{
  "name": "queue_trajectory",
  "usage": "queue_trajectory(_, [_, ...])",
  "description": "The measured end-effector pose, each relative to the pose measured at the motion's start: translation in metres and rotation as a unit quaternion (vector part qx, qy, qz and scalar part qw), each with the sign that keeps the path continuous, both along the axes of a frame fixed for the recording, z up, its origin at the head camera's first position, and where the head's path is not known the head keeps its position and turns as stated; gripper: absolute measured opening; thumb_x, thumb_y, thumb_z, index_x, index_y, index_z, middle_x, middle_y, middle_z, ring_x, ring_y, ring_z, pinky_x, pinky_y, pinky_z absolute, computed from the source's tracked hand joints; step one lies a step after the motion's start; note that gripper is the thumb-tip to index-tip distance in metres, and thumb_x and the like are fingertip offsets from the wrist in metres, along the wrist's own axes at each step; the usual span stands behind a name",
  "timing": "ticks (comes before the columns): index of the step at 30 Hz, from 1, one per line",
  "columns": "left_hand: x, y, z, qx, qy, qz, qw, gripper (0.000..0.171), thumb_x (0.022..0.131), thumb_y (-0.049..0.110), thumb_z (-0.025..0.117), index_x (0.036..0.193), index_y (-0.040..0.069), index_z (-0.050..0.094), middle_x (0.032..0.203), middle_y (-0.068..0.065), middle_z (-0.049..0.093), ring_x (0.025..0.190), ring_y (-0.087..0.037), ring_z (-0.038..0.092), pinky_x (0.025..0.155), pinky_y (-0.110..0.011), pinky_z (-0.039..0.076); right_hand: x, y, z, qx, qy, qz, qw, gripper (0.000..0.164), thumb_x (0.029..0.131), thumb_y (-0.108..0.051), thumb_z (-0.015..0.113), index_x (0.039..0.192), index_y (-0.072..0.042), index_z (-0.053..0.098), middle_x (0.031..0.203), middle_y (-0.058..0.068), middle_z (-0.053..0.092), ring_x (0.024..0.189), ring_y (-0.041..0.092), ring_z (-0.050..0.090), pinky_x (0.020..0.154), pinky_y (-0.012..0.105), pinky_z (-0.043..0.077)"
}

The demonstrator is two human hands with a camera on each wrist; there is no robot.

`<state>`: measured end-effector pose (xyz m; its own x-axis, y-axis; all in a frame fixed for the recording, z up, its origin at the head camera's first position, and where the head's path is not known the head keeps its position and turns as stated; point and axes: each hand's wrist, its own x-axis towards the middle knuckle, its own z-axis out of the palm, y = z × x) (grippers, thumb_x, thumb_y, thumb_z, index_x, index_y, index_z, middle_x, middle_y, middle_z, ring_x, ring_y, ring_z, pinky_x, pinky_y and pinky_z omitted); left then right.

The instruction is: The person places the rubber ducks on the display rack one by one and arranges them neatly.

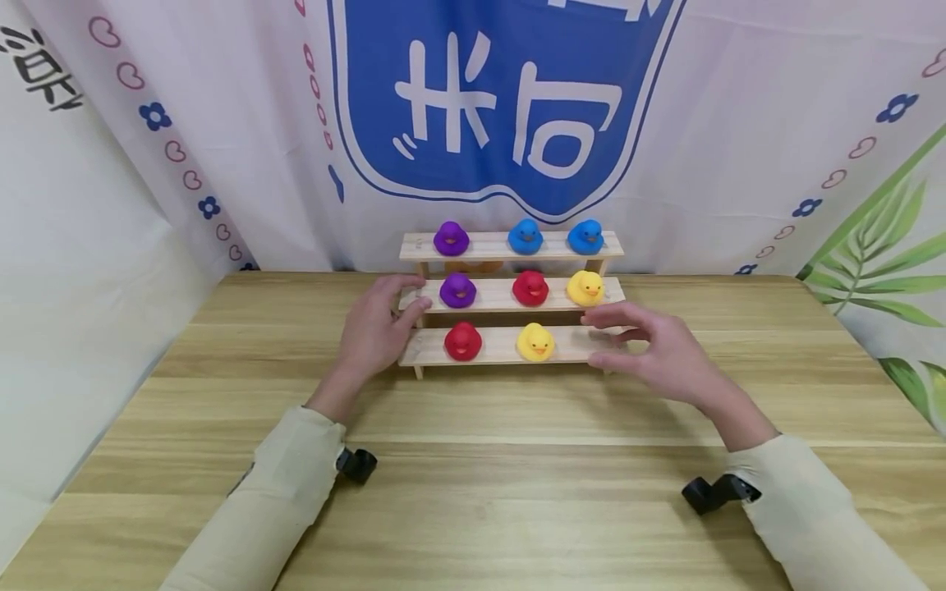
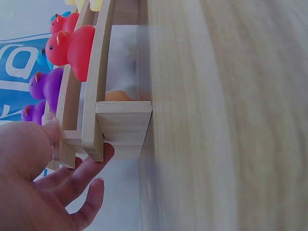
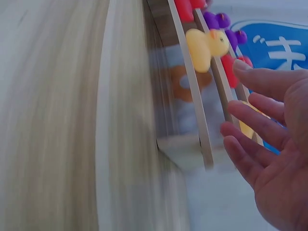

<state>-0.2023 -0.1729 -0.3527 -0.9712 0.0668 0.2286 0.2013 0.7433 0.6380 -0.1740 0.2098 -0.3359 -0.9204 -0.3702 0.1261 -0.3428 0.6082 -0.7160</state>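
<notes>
A three-tier wooden display stand (image 1: 497, 351) carries small rubber ducks. Its top tier has a purple duck (image 1: 451, 239) and two blue ducks (image 1: 525, 236). On the middle tier sit a purple duck (image 1: 458, 290), a red duck (image 1: 530, 289) and a yellow duck (image 1: 586, 288). The bottom tier holds a red duck (image 1: 462, 341) and a yellow duck (image 1: 535, 342). My left hand (image 1: 375, 322) grips the stand's left end, thumb over the middle tier, fingers beneath. Beside the right end, my right hand (image 1: 658, 349) is spread, with nothing in it.
The stand is at the back of a wood-grain table (image 1: 502, 492). Right behind hangs a printed curtain (image 1: 259, 123) with a blue emblem. Something orange (image 3: 185, 84) shows behind the stand's lower part.
</notes>
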Motion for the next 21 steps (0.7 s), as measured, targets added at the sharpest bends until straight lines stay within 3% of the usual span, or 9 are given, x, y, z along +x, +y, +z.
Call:
queue_trajectory(4, [0.0,0.0,0.0,-0.001,0.0,-0.001,1.0,0.043,0.11,0.035,0.06,0.147,0.013,0.059,0.153,-0.014,0.058,0.095,-0.032,0.069,0.096,-0.052,0.056,0.006,0.015,0.003,0.004,0.006,-0.008,1.0,0.047,0.095,-0.028,0.083,0.138,-0.019,0.067,0.139,0.002,0.072,0.127,0.021,0.066,0.102,0.031,0.058])
queue_trajectory(8, [0.0,0.0,-0.001,-0.002,0.002,0.001,1.0,0.043,0.109,0.034,0.061,0.147,0.013,0.06,0.153,-0.013,0.058,0.094,-0.032,0.069,0.095,-0.052,0.056,0.009,0.03,0.001,-0.015,0.024,-0.006,1.0,0.046,0.095,-0.022,0.082,0.138,-0.014,0.067,0.136,0.005,0.073,0.121,0.004,0.066,0.095,0.018,0.057])
queue_trajectory(11, [0.0,0.0,-0.001,-0.006,0.005,0.004,1.0,0.043,0.109,0.035,0.061,0.147,0.013,0.06,0.152,-0.013,0.059,0.093,-0.032,0.069,0.095,-0.052,0.056,0.01,0.042,-0.003,-0.032,0.03,-0.005,0.999,0.046,0.095,-0.017,0.082,0.138,-0.012,0.066,0.135,0.009,0.073,0.117,-0.008,0.064,0.094,0.015,0.057])
queue_trajectory(15, [0.0,0.0,0.0,-0.007,0.006,0.001,1.0,0.043,0.109,0.034,0.061,0.147,0.013,0.06,0.153,-0.014,0.058,0.094,-0.032,0.069,0.096,-0.052,0.057,0.013,0.06,-0.008,-0.034,0.028,-0.012,0.999,0.047,0.097,-0.015,0.079,0.141,-0.013,0.063,0.136,0.009,0.072,0.117,-0.008,0.064,0.093,0.012,0.056])
queue_trajectory(21, [0.001,0.001,0.001,-0.005,0.002,0.001,1.0,0.043,0.11,0.034,0.06,0.147,0.013,0.06,0.152,-0.013,0.058,0.092,-0.031,0.069,0.092,-0.05,0.057,0.015,0.085,-0.013,-0.041,-0.004,-0.032,0.999,0.046,0.098,-0.013,0.077,0.142,-0.015,0.063,0.134,-0.006,0.071,0.119,-0.003,0.066,0.092,0.01,0.055])
